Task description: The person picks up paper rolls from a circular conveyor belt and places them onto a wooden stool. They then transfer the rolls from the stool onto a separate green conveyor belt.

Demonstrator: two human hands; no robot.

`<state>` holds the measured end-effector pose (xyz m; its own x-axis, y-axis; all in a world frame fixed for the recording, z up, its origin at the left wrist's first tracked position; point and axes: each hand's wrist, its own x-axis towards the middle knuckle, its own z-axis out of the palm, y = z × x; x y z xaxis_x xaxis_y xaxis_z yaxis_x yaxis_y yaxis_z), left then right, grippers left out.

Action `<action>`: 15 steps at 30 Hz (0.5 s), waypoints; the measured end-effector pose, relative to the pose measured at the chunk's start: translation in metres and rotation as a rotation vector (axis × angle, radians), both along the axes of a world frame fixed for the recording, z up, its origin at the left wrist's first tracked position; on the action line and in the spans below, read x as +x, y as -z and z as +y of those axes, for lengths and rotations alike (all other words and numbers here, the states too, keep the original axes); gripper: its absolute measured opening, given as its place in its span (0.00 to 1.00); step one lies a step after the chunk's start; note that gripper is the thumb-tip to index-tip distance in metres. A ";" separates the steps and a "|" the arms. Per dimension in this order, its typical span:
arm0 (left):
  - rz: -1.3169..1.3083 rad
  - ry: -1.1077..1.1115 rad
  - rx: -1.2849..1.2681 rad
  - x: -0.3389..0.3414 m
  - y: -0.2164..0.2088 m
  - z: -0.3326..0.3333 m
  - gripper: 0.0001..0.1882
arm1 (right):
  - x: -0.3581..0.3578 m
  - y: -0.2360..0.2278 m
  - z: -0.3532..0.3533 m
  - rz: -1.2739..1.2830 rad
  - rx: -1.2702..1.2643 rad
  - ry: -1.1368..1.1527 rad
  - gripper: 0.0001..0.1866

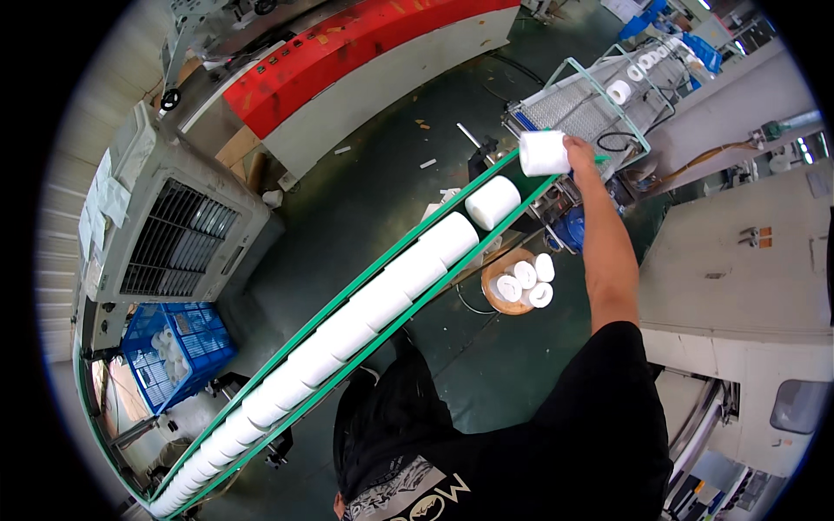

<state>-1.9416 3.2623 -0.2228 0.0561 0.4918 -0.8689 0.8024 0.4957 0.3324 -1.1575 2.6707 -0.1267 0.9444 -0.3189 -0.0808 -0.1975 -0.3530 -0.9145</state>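
My right hand (579, 156) is at the far end of a green-railed conveyor channel (395, 330), its fingers closed on the right end of a white paper roll (542, 154). That roll lies sideways, over the rails. Just nearer in the channel lies another paper roll (493, 202), with a gap between it and the held one. From there a tight row of white rolls (347, 323) runs down to the lower left. At the lower edge beside my black shirt a sliver of skin (338, 504) shows, perhaps my left hand; its fingers are hidden.
Several rolls (524, 276) stand on a round wooden stool (512, 306) right of the channel. A blue crate (178, 356) and a grey air cooler (174, 221) stand at left. Beyond lie a red-and-white machine (347, 69) and a mesh conveyor (573, 100); a pale cabinet (738, 252) is at right.
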 end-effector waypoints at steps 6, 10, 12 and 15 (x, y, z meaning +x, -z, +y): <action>-0.091 0.521 0.270 -0.071 -0.024 0.002 0.15 | 0.046 0.077 -0.019 0.071 -0.335 -0.280 0.18; 0.102 -0.006 0.161 -0.035 -0.064 -0.029 0.17 | 0.048 0.133 -0.038 0.144 -0.109 -0.615 0.20; 0.047 -0.222 0.150 -0.037 -0.085 -0.029 0.21 | 0.038 0.140 -0.032 0.179 -0.236 -0.694 0.19; 0.010 -0.339 0.109 -0.058 -0.082 -0.055 0.23 | 0.026 0.139 -0.016 0.109 -0.523 -0.867 0.17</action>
